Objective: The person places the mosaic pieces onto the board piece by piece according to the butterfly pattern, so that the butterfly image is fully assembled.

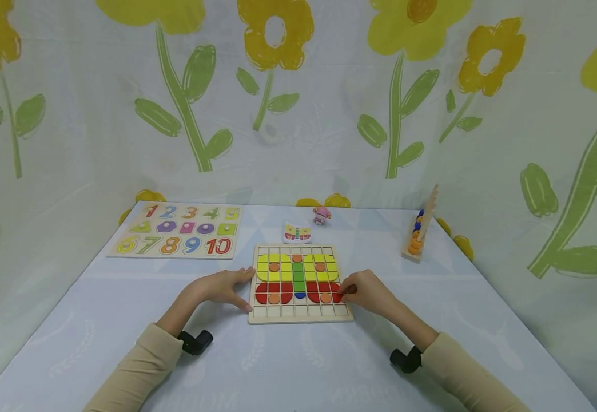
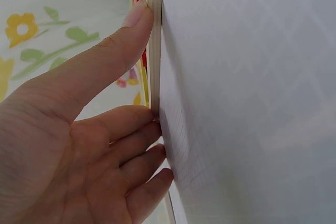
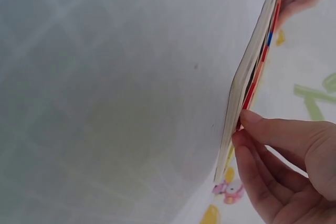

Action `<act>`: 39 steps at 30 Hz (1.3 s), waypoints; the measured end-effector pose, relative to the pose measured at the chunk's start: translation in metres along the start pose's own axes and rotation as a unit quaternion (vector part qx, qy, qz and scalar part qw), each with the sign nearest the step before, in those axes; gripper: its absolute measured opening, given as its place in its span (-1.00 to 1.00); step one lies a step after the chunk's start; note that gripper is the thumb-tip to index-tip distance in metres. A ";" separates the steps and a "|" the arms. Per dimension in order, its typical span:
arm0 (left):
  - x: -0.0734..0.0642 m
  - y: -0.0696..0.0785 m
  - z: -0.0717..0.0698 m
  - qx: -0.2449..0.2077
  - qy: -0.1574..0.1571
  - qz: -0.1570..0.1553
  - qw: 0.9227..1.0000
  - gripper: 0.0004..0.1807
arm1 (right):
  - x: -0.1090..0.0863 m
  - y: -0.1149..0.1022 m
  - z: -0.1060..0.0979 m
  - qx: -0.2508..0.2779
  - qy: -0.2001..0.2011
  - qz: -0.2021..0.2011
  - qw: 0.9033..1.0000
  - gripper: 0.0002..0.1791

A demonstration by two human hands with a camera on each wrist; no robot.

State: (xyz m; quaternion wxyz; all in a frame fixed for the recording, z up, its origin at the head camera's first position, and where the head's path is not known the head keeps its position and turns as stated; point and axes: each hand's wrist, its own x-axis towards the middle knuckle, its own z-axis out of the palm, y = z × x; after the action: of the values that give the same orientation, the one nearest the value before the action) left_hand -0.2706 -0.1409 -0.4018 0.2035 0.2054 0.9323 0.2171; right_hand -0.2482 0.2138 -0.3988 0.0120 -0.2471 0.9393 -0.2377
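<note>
A wooden grid board (image 1: 301, 320) lies flat in the middle of the table, filled with yellow, red, green, orange and blue tiles in a butterfly pattern. My left hand (image 1: 223, 287) rests against its left edge, thumb and fingers spread; in the left wrist view the thumb (image 2: 137, 17) touches the board's side. At the board's right edge, my right hand (image 1: 373, 293) pinches a red tile (image 1: 337, 297) between thumb and fingers. The right wrist view shows the thumb (image 3: 251, 118) at the red layer; the fingers partly hide the tile. The grid's bottom row is bare wood.
Behind the board stands a small butterfly picture card (image 1: 297, 233), with a pink figurine (image 1: 321, 216) farther back. A number-and-shape puzzle board (image 1: 118, 254) lies at the back left. To the back right is a wooden stand with blue and orange beads (image 1: 415, 245).
</note>
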 end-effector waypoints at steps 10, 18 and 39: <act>-0.002 -0.001 0.002 -0.002 0.001 -0.007 1.000 0.08 | -0.002 0.000 0.001 0.015 0.004 -0.009 1.000 -0.89; -0.003 -0.001 0.003 -0.003 0.006 0.001 1.000 0.07 | -0.002 0.000 0.003 0.012 0.007 -0.007 1.000 -0.89; 0.000 -0.001 0.001 0.001 0.004 0.003 1.000 0.07 | 0.000 0.002 0.000 0.023 0.000 0.001 1.000 -0.89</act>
State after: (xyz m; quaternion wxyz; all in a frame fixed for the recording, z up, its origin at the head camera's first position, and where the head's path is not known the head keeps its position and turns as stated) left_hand -0.2702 -0.1413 -0.4027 0.1993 0.2073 0.9327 0.2178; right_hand -0.2493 0.2154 -0.4003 0.0181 -0.2463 0.9338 -0.2590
